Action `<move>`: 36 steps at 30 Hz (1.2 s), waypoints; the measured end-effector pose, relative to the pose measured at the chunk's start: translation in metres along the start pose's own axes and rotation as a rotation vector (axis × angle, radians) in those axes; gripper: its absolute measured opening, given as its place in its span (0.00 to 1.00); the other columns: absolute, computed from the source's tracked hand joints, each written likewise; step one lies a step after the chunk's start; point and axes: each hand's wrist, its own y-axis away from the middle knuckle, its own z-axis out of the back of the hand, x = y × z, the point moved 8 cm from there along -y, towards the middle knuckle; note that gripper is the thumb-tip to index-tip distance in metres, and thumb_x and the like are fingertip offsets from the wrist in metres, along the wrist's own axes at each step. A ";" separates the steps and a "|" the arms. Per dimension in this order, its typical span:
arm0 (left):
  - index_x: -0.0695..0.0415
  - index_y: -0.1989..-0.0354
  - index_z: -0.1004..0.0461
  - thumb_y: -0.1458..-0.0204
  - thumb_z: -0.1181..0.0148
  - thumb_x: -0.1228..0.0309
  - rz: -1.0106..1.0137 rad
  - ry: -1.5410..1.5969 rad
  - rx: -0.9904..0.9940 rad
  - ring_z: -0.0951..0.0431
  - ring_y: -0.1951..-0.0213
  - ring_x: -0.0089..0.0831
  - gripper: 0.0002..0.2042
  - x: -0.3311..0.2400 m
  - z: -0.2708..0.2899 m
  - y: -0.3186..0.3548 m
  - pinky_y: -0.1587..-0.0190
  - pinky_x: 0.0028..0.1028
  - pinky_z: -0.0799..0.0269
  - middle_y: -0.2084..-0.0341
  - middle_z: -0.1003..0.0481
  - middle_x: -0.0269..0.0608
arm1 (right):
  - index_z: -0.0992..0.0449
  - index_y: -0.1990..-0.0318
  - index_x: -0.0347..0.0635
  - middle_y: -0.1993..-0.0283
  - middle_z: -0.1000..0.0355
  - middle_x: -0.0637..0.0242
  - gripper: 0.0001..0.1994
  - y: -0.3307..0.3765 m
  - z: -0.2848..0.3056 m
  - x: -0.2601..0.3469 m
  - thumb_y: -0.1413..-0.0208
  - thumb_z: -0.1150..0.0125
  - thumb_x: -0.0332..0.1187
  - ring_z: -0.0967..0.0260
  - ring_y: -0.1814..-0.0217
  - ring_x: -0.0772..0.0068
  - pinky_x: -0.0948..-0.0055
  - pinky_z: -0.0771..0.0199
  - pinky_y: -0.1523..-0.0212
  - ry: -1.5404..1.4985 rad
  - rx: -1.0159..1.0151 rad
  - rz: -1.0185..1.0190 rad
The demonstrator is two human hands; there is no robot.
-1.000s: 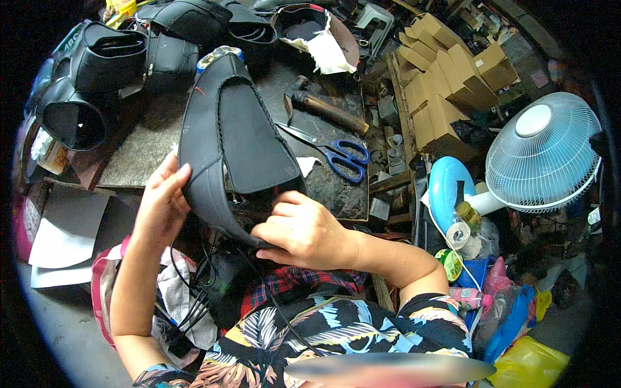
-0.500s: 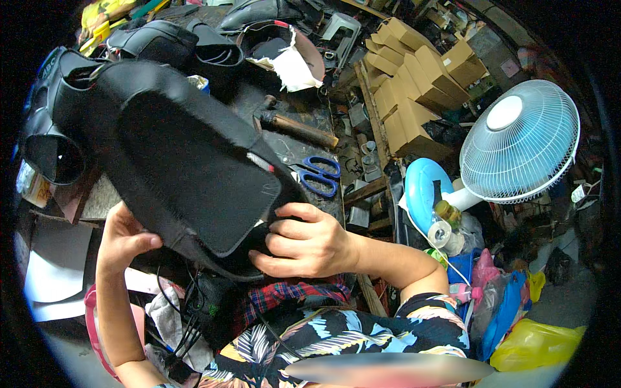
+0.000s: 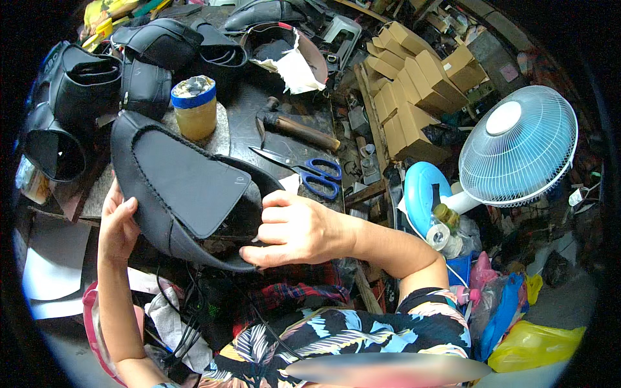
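Observation:
A black leather shoe upper is held up in front of me, its underside toward me. A flat dark insole piece lies within its stitched rim. My left hand grips the upper's left edge, thumb on the near side and fingers partly hidden behind. My right hand is closed on the edge at the open heel end, fingers curled. Beyond the upper stands a jar of yellowish paste with a blue rim. Scissors with blue handles and a hammer lie on the bench to the right.
Several other black shoe uppers are piled at the far left. A torn round container sits at the back. Cardboard boxes and a blue-white fan stand right. Plastic bags lie at the lower right.
The shoe upper has come down and away from the camera, so it looks smaller and uncovers the paste jar and the scissors' blades. Both hands keep their hold.

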 end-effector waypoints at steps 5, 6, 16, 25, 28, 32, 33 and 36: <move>0.61 0.33 0.49 0.44 0.46 0.80 0.118 -0.299 -0.127 0.22 0.75 0.22 0.31 0.004 0.005 -0.010 0.75 0.20 0.20 0.55 0.28 0.48 | 0.26 0.60 0.48 0.77 0.41 0.75 0.16 -0.006 -0.002 -0.019 0.50 0.29 0.44 0.36 0.74 0.71 0.63 0.29 0.56 -0.011 0.024 -0.043; 0.60 0.33 0.49 0.44 0.45 0.79 0.095 -0.426 -0.140 0.22 0.74 0.22 0.30 0.002 0.005 -0.010 0.74 0.21 0.20 0.57 0.29 0.47 | 0.26 0.60 0.49 0.77 0.42 0.75 0.15 -0.008 -0.001 -0.020 0.50 0.29 0.44 0.37 0.74 0.71 0.64 0.30 0.55 0.009 0.018 -0.040; 0.53 0.76 0.35 0.35 0.43 0.67 -0.475 -0.812 -0.328 0.42 0.76 0.10 0.15 -0.038 0.035 -0.049 0.77 0.17 0.48 0.81 0.40 0.21 | 0.22 0.60 0.56 0.73 0.37 0.75 0.15 -0.017 -0.012 -0.047 0.57 0.27 0.42 0.31 0.65 0.69 0.59 0.33 0.44 0.159 -0.016 -0.129; 0.50 0.76 0.32 0.34 0.47 0.58 -0.200 -0.634 -0.353 0.44 0.80 0.14 0.17 -0.004 0.045 -0.068 0.78 0.20 0.50 0.83 0.41 0.21 | 0.22 0.49 0.57 0.37 0.34 0.61 0.30 0.014 -0.010 -0.053 0.65 0.22 0.44 0.38 0.33 0.52 0.46 0.43 0.31 0.164 -0.035 -0.351; 0.52 0.61 0.31 0.33 0.50 0.63 -0.311 -0.458 -0.273 0.41 0.79 0.14 0.08 -0.006 0.041 -0.070 0.78 0.19 0.48 0.74 0.37 0.26 | 0.22 0.56 0.51 0.35 0.34 0.57 0.23 0.017 -0.015 -0.059 0.63 0.23 0.39 0.38 0.34 0.43 0.49 0.37 0.33 0.093 0.027 -0.391; 0.59 0.46 0.38 0.34 0.51 0.68 -0.438 -0.196 -0.581 0.34 0.77 0.20 0.13 -0.012 0.070 -0.061 0.79 0.20 0.43 0.69 0.35 0.34 | 0.24 0.61 0.45 0.45 0.28 0.59 0.20 0.009 -0.007 -0.056 0.63 0.22 0.38 0.31 0.41 0.44 0.50 0.29 0.40 0.063 0.012 -0.320; 0.59 0.46 0.38 0.36 0.50 0.69 -0.467 -0.124 -0.602 0.36 0.80 0.18 0.13 -0.012 0.073 -0.061 0.81 0.19 0.45 0.71 0.36 0.33 | 0.24 0.61 0.45 0.48 0.26 0.60 0.21 0.006 0.002 -0.053 0.63 0.22 0.39 0.29 0.44 0.45 0.50 0.28 0.40 0.039 -0.027 -0.290; 0.59 0.49 0.34 0.37 0.48 0.70 -0.446 -0.280 -0.660 0.34 0.76 0.18 0.11 -0.013 0.075 -0.064 0.76 0.17 0.41 0.68 0.33 0.33 | 0.25 0.57 0.43 0.55 0.24 0.59 0.25 0.002 0.039 -0.059 0.62 0.21 0.42 0.26 0.52 0.52 0.55 0.26 0.46 -0.123 -0.156 -0.309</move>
